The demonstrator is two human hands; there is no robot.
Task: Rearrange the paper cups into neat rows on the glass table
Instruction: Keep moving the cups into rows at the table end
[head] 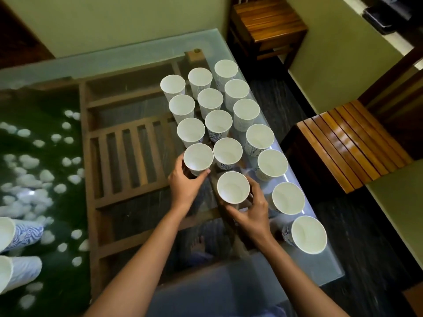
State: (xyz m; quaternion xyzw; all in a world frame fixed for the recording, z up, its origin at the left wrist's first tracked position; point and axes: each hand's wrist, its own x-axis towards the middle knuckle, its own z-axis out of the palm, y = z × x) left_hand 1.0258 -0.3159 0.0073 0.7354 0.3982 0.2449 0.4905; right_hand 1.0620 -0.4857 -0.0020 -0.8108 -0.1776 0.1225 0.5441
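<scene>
L hand [183, 186] grips cup [198, 157], R hand [254, 213] 2nd cup [233, 187]; 16 rowed, 2 apart.

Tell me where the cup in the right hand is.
Head view, centre: the right hand grips the paper cup at the near end of the middle row, right of and nearer than the neighbouring cup in the left hand.

view: head, one wide-angle camera worn on the person | stance: above the near edge of the glass table [142, 49] | facing: forward and steeply down onto the tabletop | nearness: close, left hand [183, 186] and right hand [251, 211] reach mid-frame from the bottom edge | frame centre: paper cups [218, 123] | borders: straight lines bow outward
</scene>
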